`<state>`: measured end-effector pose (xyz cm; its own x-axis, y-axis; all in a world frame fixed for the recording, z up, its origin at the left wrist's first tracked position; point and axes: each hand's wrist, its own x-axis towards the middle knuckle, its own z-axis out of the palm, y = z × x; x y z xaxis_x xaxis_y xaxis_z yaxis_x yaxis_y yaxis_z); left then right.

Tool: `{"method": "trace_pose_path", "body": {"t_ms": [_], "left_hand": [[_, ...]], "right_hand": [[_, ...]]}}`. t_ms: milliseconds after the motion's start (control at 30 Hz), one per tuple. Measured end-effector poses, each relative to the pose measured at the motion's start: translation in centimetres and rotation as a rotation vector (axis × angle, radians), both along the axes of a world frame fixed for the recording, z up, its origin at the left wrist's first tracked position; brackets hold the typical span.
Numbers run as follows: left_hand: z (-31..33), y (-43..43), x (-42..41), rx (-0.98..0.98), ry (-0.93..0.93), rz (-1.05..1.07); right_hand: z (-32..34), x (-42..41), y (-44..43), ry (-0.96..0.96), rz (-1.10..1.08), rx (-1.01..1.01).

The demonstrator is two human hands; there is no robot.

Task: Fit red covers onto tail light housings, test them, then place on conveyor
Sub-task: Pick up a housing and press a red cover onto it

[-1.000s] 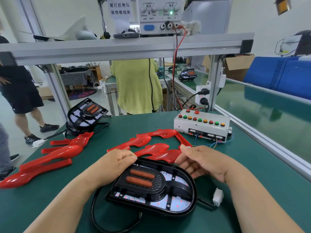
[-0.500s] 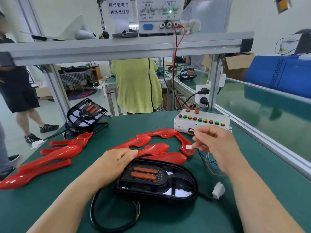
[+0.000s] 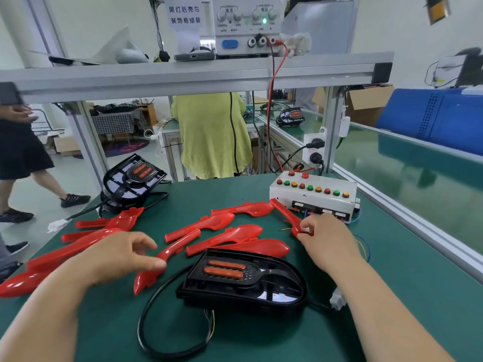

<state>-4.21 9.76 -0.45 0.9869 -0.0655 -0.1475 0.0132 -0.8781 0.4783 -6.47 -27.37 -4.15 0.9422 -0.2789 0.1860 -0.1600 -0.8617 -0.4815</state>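
Observation:
A black tail light housing [image 3: 243, 280] with two orange strips lies on the green mat in front of me, its black cable [image 3: 146, 322] looping at the near side. Several red covers lie spread behind it. My left hand [image 3: 117, 257] hovers left of the housing with fingers loosely spread, the thumb touching a long red cover [image 3: 149, 275]. My right hand [image 3: 324, 239] is right of the pile, in front of the test box [image 3: 313, 194]. Its curled fingers pinch the near end of another red cover [image 3: 285, 212].
A second housing [image 3: 133, 178] stands propped at the mat's far left. A white plug [image 3: 337, 301] lies right of the near housing. Thin loose wires [image 3: 363, 249] trail by my right wrist. The green conveyor [image 3: 418, 184] runs along the right. A person in green stands behind the bench.
My right hand came down from holding a small white plug in the air and now pinches a red cover. My left hand left the housing and moved left onto another cover.

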Motion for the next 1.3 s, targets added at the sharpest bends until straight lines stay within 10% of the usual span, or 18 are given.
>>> {"method": "trace_pose_path", "body": {"t_ms": [367,800,1300], "left_hand": [[-2.7,-3.1,1.1,0.011,-0.176,-0.022],[-4.4,-5.7,2.1,-0.184,-0.569,0.027],[-4.3,-7.2,1.7,-0.158,-0.659,-0.278]], "right_hand": [[-0.7,0.2,0.3,0.043,0.037,-0.046],[2.1,-0.5,2.8,-0.362,0.289,0.18],[1.1,1.2,6.0,-0.197,0.356,0.607]]}}
